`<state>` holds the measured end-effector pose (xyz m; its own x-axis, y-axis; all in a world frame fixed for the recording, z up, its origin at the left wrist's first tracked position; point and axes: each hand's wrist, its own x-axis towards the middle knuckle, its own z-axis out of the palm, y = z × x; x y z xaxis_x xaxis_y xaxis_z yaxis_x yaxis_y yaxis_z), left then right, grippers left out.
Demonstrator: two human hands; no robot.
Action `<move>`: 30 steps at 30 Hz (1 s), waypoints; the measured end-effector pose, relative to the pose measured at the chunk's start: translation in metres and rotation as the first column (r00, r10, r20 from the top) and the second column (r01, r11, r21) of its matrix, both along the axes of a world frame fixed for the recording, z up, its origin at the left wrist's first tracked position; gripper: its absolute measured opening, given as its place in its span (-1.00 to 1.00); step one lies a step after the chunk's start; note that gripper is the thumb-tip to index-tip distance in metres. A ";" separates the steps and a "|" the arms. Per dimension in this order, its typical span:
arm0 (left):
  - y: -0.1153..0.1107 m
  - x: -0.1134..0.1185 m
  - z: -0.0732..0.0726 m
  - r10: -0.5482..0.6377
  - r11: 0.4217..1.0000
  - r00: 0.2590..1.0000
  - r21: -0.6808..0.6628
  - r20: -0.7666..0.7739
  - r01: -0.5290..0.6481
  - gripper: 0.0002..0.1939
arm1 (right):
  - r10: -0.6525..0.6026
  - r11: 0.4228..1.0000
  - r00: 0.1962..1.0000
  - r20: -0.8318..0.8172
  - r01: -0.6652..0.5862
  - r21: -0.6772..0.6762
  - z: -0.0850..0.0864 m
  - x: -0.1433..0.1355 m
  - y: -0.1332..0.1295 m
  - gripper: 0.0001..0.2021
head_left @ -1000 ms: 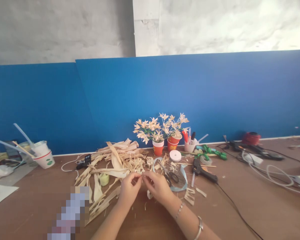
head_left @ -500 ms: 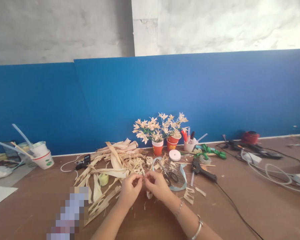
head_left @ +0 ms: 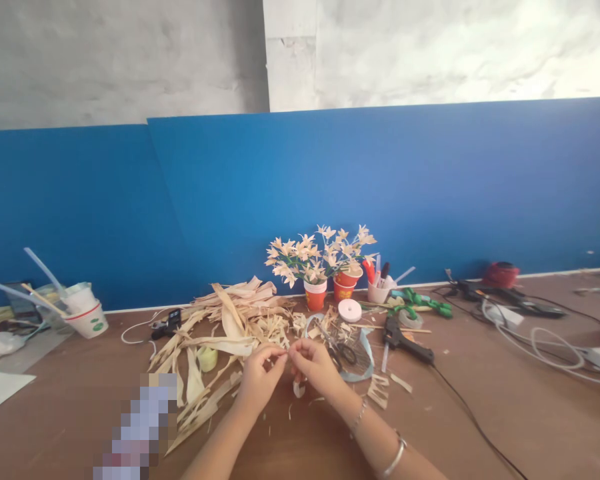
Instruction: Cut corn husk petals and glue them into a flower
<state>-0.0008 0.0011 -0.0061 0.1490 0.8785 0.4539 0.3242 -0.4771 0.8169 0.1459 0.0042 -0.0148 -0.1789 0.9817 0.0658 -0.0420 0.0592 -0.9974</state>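
Note:
My left hand [head_left: 265, 373] and my right hand [head_left: 313, 365] meet fingertip to fingertip above the table, both pinched closed. Whatever lies between the fingertips is too small to make out. Below my right hand shows a small pale piece [head_left: 299, 389], partly covered by the fingers. Dried corn husks [head_left: 235, 343] spread in a heap to the left of and behind my left hand. A pair of scissors [head_left: 347, 353] lies just beyond my right hand, beside a light blue ribbon [head_left: 366, 363]. Pale flowers on green stems [head_left: 305, 252] stand in red paper cups [head_left: 315, 297].
A black hot glue gun [head_left: 407, 341] with a trailing cord lies at right. White cables [head_left: 535, 347] and a power strip sit farther right. A pale green tape roll [head_left: 207, 360] rests among the husks. White cups with straws [head_left: 90, 320] stand far left.
My right fingers have shifted slightly and the lower ones show more beneath the hand. Both hands otherwise keep nearly the same place.

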 end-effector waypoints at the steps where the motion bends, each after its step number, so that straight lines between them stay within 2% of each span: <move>1: 0.000 0.000 0.000 0.001 1.000 1.000 -0.005 0.007 -0.001 -0.83 | -0.006 1.000 1.000 0.017 0.005 0.019 0.000 0.000 -0.001 -0.66; 3: 0.002 0.001 -0.001 -0.004 0.999 0.999 -0.035 0.049 0.006 -0.79 | -0.022 0.997 0.998 0.058 0.017 0.074 -0.001 0.000 -0.002 -0.71; 5: 0.002 0.001 -0.004 -0.011 0.990 0.992 -0.136 0.124 0.028 -0.76 | -0.044 0.989 0.993 0.105 0.028 0.145 -0.001 0.000 -0.002 -0.76; 9: 0.003 0.002 -0.009 0.026 0.921 0.946 -0.375 0.322 0.102 -0.67 | -0.093 0.968 0.977 0.193 0.043 0.248 -0.001 0.000 -0.004 -0.84; 13: 0.003 0.002 -0.007 0.054 0.865 0.870 -0.459 0.489 0.204 -0.61 | -0.114 0.963 0.969 0.219 0.054 0.265 0.001 0.001 -0.005 -0.87; 19: 0.002 -0.001 0.003 0.061 0.828 0.770 -0.463 0.635 0.316 -0.63 | -0.099 0.964 0.971 0.216 0.040 0.262 0.001 0.003 -0.003 -0.85; 26: 0.002 -0.001 0.003 0.080 0.826 0.682 -0.431 0.727 0.363 -0.62 | -0.063 0.970 0.981 0.186 0.016 0.242 -0.001 0.004 -0.002 -0.79; 30: 0.002 -0.002 0.004 0.125 0.788 0.595 -0.444 0.794 0.427 -0.65 | -0.054 0.968 0.982 0.181 0.007 0.250 0.001 0.005 -0.003 -0.76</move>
<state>-0.0026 0.0034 -0.0019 0.1550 0.9844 -0.0830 -0.5673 0.1574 0.8083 0.1508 0.0017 -0.0136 -0.1816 0.9438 0.2761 0.1472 0.3037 -0.9413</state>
